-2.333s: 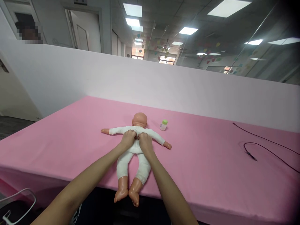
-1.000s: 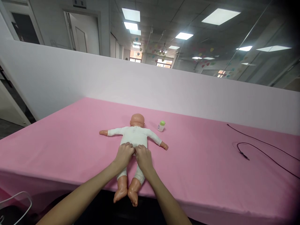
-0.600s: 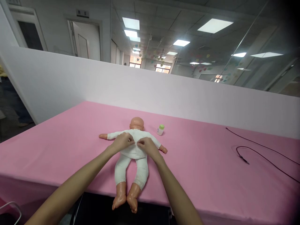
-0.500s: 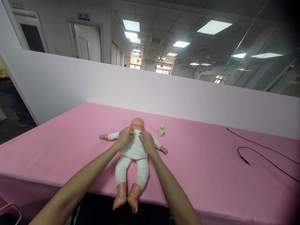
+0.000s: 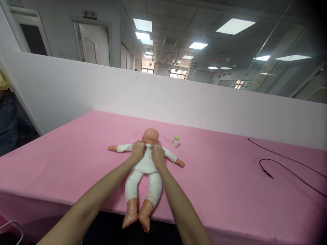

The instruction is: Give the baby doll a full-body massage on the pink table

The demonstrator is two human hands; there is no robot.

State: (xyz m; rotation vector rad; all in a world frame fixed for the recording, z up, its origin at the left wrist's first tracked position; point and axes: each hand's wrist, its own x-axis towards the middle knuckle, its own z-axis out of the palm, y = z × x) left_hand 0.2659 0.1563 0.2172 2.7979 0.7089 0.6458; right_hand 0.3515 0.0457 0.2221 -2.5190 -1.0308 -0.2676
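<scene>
A baby doll (image 5: 145, 164) with a white cloth body lies stretched out, its bald head (image 5: 150, 135) away from me and its bare feet at the near table edge. No face shows on it. My left hand (image 5: 138, 151) rests on its upper torso at the left shoulder, fingers curled over the white cloth. Level with it, my right hand (image 5: 157, 154) is curled over the other shoulder. A small gap of cloth separates the hands just below the neck. The fingertips are partly hidden. A small white bottle with a green cap (image 5: 175, 141) stands beyond the doll's right-side arm.
Pink cloth covers the table (image 5: 217, 183). A thin black cable (image 5: 283, 167) loops across its right side. Behind the table runs a white partition (image 5: 163, 95) with glass above. At the far left stands a person in jeans (image 5: 7, 122), partly in view.
Both hands have curled more tightly over the doll's shoulders, and my right hand has shifted slightly. The doll's head and right-side arm have moved slightly. The person at far left shows more.
</scene>
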